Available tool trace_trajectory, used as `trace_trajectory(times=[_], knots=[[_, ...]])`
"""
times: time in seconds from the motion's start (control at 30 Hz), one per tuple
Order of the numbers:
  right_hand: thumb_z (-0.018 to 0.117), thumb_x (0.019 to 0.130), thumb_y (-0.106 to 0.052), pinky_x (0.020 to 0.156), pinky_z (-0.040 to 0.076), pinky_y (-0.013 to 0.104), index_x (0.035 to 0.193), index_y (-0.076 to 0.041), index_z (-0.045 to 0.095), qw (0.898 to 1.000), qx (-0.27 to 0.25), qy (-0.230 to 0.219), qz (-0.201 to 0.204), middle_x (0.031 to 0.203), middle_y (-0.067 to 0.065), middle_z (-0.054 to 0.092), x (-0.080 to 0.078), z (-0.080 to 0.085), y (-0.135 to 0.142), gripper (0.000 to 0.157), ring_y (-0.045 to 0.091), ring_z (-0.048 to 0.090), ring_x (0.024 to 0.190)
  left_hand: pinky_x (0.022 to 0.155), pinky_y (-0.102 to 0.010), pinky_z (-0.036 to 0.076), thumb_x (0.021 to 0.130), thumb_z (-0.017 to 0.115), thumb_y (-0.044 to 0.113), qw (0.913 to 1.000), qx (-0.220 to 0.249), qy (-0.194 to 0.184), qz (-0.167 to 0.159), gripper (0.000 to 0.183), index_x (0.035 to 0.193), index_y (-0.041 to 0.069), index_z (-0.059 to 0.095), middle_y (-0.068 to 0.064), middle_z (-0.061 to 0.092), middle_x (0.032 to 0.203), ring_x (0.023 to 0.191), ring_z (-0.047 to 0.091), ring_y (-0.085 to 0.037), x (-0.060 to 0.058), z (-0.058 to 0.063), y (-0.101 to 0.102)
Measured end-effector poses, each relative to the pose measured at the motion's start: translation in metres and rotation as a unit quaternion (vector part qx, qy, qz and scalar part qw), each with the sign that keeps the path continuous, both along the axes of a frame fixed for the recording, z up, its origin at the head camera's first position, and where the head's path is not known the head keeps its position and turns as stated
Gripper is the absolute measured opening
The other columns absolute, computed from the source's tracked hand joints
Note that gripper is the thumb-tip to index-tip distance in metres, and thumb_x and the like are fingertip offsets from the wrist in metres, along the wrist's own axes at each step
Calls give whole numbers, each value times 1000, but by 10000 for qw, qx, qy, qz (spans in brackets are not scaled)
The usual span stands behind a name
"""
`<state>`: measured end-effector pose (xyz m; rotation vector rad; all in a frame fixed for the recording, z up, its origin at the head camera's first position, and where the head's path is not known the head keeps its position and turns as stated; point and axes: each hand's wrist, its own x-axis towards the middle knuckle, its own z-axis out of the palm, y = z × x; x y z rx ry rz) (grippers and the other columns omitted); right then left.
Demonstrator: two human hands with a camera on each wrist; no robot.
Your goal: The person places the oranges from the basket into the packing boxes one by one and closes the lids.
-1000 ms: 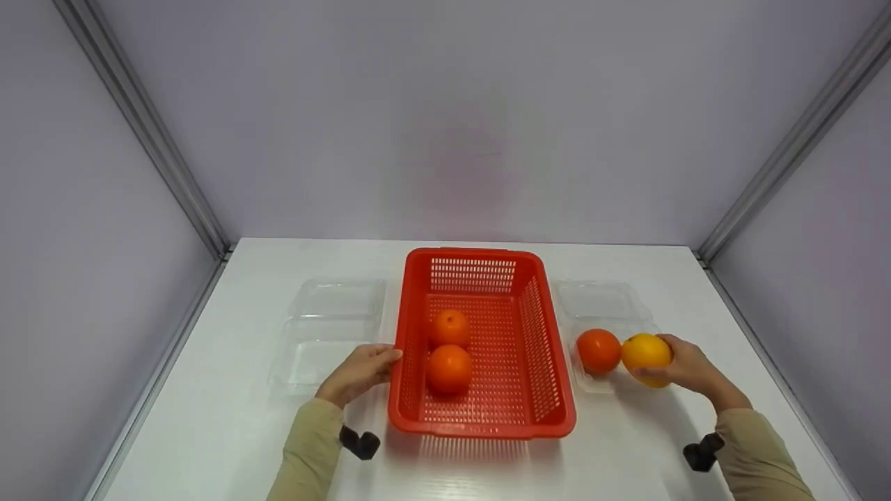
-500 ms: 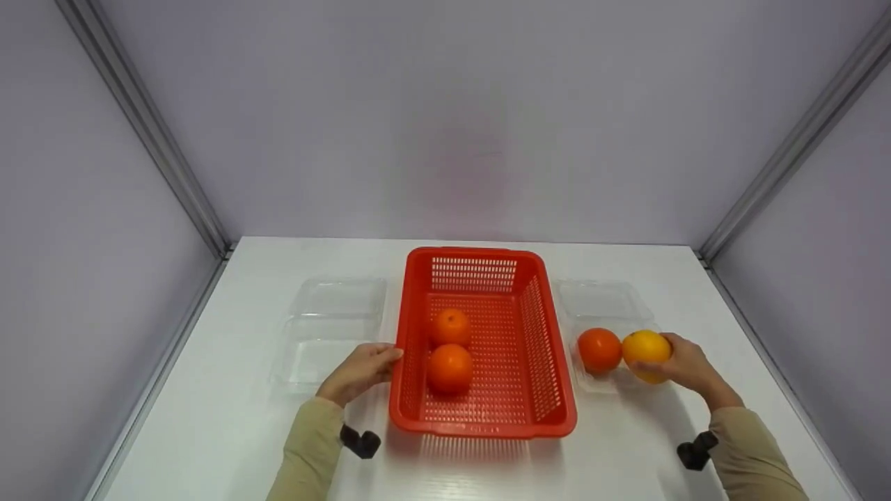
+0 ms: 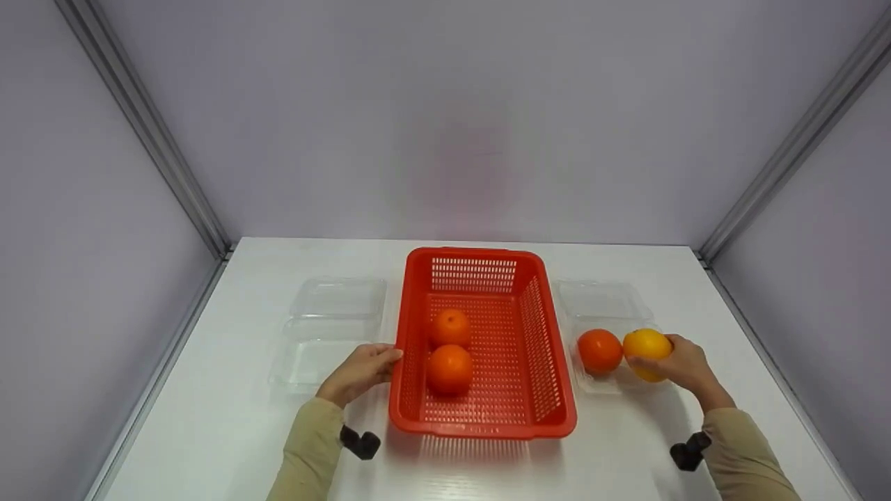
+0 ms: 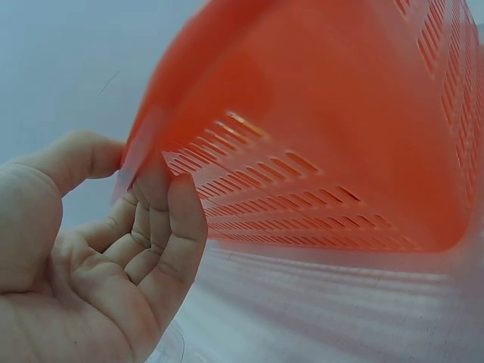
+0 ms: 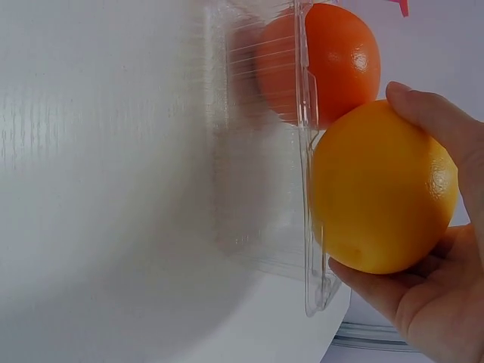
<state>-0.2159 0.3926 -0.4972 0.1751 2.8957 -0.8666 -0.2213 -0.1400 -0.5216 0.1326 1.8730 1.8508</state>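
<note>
A red slotted plastic basket point(image 3: 494, 334) stands mid-table with two oranges inside, one point(image 3: 450, 369) in front of the other point(image 3: 451, 328). My left hand point(image 3: 360, 374) pinches the basket's left rim; the left wrist view shows thumb outside and fingers curled under the rim point(image 4: 144, 147). My right hand point(image 3: 686, 365) grips a yellow-orange fruit point(image 5: 384, 189), perhaps an orange, thumb and fingers around its outer side. The fruit is at the rim of the right clear clamshell box point(image 5: 308, 189), right beside a deeper-coloured orange point(image 3: 599, 351) sitting in that box.
Another clear clamshell box point(image 3: 330, 334) lies opened flat to the left of the basket. The lid point(image 3: 602, 300) of the right box lies folded back toward the rear wall. Grey-framed walls point(image 3: 459, 139) enclose the white table on the back and sides.
My right hand and the yellow-orange fruit have shifted slightly up the view, the forearm moving left. The left hand and basket stay in place.
</note>
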Motion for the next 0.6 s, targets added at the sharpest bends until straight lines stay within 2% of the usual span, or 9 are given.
trace_trajectory(times=[0.27,0.37,0.6], knots=[[71,79,-49,79,53,44,125,21,45,9996,117,-14,-246,115,39,56,-2,-2,-2,87,40,58,93,77,-19,55,99,50,19,10000,-66,-27,69,46,128,-17,48,8,67,85,79,63,-3,-1,-2,0],[71,79,-49,80,52,47,124,21,45,9991,105,-3,-403,116,40,56,-1,-2,-6,87,42,58,94,78,-19,55,99,50,20,9999,-111,-11,78,47,128,-17,49,7,67,88,81,63,-3,-1,0,0],[73,77,-48,71,51,39,117,20,50,9968,247,333,-678,110,38,60,1,-3,-15,83,42,60,91,78,-19,54,100,50,21,10000,-65,-4,46,46,128,-16,49,7,67,89,82,62,-3,0,0,-1]])
